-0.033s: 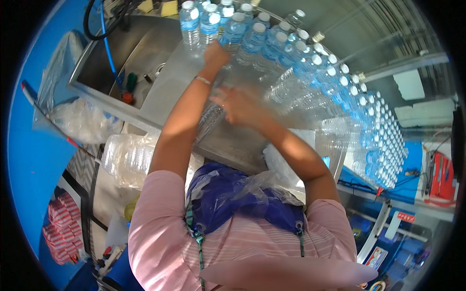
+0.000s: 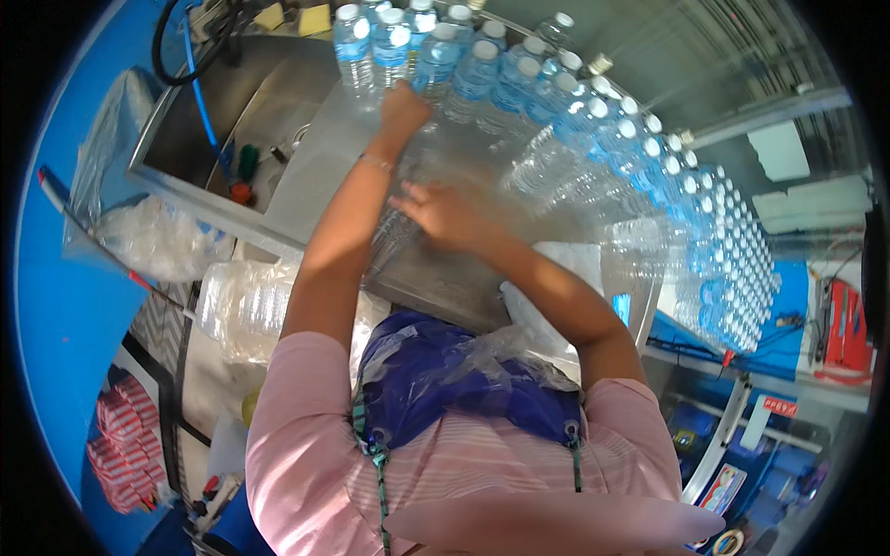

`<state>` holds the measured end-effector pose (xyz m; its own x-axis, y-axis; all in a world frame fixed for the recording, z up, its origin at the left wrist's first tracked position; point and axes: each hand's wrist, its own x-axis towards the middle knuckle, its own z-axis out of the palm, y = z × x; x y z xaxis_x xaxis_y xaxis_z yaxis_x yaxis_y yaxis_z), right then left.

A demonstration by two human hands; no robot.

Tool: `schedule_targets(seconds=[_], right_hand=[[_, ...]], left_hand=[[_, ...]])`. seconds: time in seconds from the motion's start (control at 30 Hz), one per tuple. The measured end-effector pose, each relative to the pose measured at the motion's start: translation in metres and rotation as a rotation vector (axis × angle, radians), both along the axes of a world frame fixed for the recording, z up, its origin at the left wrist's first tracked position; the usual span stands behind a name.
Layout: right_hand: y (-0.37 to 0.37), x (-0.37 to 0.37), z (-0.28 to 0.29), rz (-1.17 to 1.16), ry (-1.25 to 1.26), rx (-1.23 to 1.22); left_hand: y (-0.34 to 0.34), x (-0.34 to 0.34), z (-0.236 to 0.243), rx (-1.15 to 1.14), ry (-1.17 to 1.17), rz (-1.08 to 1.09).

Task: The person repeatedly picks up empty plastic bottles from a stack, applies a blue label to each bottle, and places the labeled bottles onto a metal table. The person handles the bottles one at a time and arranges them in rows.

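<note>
the right grip (image 2: 447,219) has shifted slightly toward the body, its fingers loosely spread, seemingly holding nothing, just beside the clear bottle (image 2: 393,234) slanting across the desk (image 2: 323,169). the left grip (image 2: 405,111) is curled near the upright bottles (image 2: 476,72); whether it holds anything, i can't tell. its knuckles could topple them if they swing.

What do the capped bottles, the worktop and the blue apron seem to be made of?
Capped bottles: likely clear, glossy plastic, given their see-through ribbed walls.
Worktop: probably stainless steel, satin finish; it is grey with soft reflections.
Blue apron: perhaps coated fabric or vinyl; it looks smooth and slightly shiny.
</note>
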<state>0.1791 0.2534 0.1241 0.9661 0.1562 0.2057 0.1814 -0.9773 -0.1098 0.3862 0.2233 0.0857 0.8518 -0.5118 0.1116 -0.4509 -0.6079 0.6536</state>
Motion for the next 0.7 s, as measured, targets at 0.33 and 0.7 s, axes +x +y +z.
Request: schedule_targets(seconds=[0.33,0.7], right_hand=[[-0.086,-0.138,0.011,-0.423,-0.139,0.402],[-0.192,-0.206,-0.06,-1.47,-0.389,0.689]], left_hand=[[0.146,-0.061,0.039,-0.38,0.576,-0.441],[0.068,-0.228,0.031,-0.334,0.938,-0.801]])
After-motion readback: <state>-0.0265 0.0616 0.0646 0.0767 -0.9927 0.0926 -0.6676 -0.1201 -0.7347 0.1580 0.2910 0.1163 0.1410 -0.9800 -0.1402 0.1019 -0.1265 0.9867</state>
